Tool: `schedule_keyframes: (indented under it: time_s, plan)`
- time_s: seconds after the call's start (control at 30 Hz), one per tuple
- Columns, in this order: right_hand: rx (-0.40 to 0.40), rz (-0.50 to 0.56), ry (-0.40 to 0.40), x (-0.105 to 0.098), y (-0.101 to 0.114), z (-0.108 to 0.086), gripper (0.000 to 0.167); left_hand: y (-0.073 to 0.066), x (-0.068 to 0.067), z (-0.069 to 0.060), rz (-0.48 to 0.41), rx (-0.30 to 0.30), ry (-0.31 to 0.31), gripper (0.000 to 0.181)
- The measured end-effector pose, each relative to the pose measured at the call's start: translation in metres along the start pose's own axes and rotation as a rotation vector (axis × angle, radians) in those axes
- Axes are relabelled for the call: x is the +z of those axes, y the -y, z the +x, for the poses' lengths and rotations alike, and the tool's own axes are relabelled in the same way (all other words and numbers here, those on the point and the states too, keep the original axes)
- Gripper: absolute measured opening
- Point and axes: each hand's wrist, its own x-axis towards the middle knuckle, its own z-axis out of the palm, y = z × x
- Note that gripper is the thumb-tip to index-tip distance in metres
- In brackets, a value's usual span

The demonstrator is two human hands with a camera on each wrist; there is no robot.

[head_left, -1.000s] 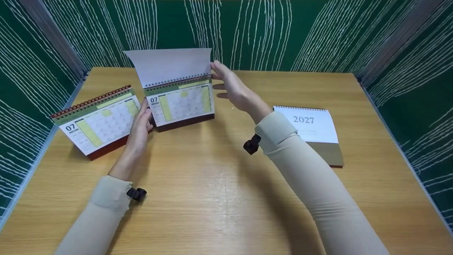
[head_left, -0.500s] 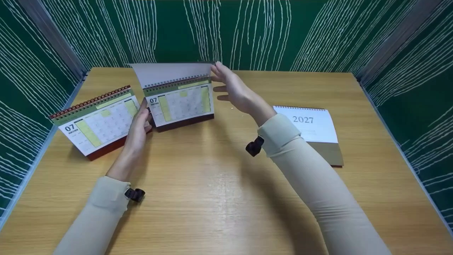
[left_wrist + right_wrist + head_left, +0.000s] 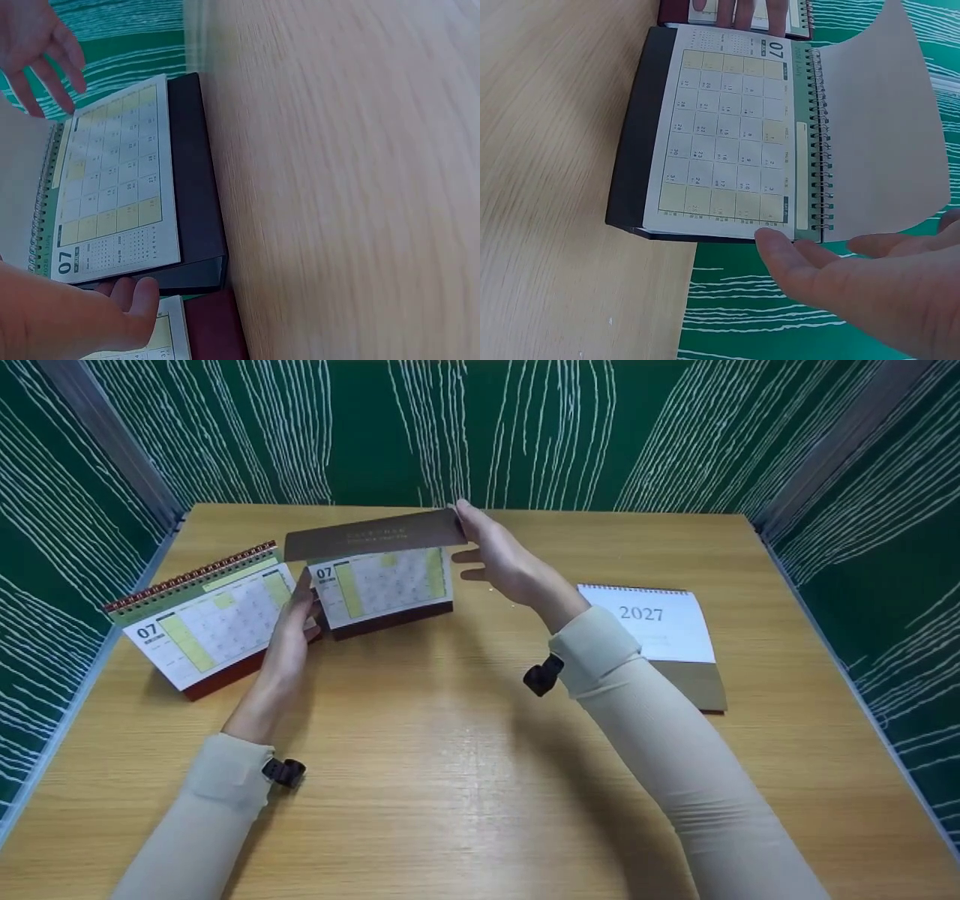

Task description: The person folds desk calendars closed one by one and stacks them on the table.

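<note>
A spiral-bound desk calendar [image 3: 394, 585] with a dark base stands at the back left, showing page 07. Its brown cover [image 3: 375, 531] hangs forward over the rings and the page's top edge in the head view. My left hand [image 3: 291, 634] touches the calendar's left end with its fingertips, in the narrow gap beside a second, red-based calendar [image 3: 217, 626]. At the right end is my right hand [image 3: 504, 561], fingers extended, its upper fingers against the cover's right corner. Both wrist views show the dark base [image 3: 196, 180] and the month grid [image 3: 727, 135].
A third desk calendar [image 3: 643, 619], white with "2027" and a tan base, stands to the right, partly behind my right forearm. The wooden table [image 3: 450, 780] meets green walls [image 3: 525, 435] with white streaks at its back and sides.
The cover flap, first raised with its white inner side showing, has swung down and forward, so its brown face now shows. My right hand has moved slightly downward; my left has barely moved.
</note>
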Motion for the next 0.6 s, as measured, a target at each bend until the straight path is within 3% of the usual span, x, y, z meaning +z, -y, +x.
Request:
schedule_keyframes:
  time_s: [0.3,0.6]
  plan:
    - [0.005,-0.017,-0.008,0.001,-0.005,-0.001,0.066,0.000,-0.002,-0.001,-0.013,-0.005,-0.009,0.067]
    - [0.029,0.023,-0.024,0.002,-0.011,0.000,0.062,0.002,-0.003,-0.001,-0.039,0.030,0.019,0.057]
